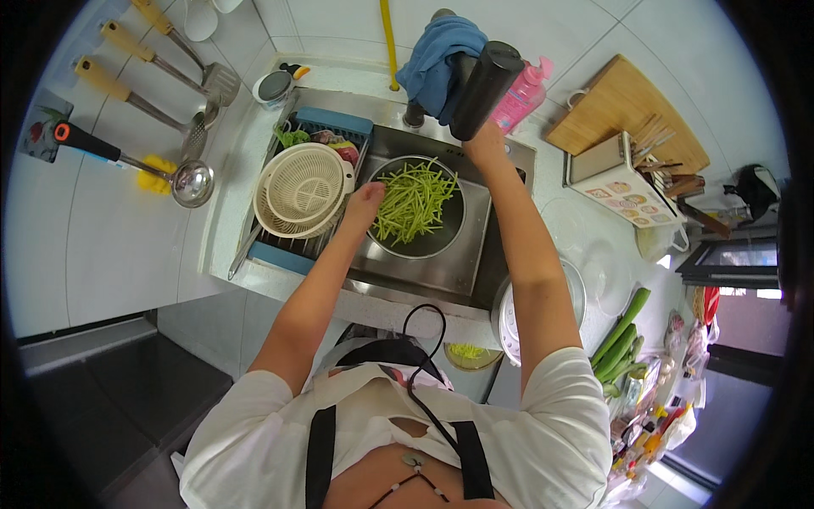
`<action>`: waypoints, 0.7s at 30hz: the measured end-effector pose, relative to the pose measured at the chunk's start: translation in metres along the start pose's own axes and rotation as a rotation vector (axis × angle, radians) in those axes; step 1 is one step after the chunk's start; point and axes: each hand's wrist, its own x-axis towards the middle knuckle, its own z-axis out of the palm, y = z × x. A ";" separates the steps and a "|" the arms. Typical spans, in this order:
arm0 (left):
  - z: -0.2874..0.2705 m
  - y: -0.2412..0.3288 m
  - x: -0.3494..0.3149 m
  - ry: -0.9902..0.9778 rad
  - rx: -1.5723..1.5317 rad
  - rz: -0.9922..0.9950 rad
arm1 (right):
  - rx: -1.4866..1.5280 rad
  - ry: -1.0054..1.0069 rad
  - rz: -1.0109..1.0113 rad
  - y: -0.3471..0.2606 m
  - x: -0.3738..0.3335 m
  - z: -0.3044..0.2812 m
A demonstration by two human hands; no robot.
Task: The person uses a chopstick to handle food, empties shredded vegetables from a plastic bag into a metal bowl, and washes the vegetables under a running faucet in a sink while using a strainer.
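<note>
While I count what lies in my view, I find one steel bowl [441, 242], one cream colander [303, 188], one wooden cutting board [623, 110], one pink bottle [524, 93] and four long-handled utensils [136, 102] hanging on the tiled wall at the left, a ladle [192, 182] among them. The desk [593, 254] is pale and runs around a steel sink [462, 271] set into it, with white tile behind and a dark floor at lower left. The steel bowl sits in the sink and holds a loose heap of thin green stems [415, 199]. My left hand [366, 202] rests at the bowl's left rim, its fingers dipped among the stems; I cannot tell whether they pinch any. My right hand [485, 144] is raised at the black faucet [485, 89], fingers wrapped on it from below, a blue cloth [437, 55] draped over the pipe just beside. The colander lies empty on a blue rack [335, 123] left of the bowl, with some vegetable scraps behind it. On the desk at right lie several green scallions [623, 335] and a white lidded pot [509, 318].
</note>
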 end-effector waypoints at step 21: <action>0.000 -0.029 -0.016 0.271 -0.007 0.079 | -0.412 0.101 -0.103 0.021 0.013 0.015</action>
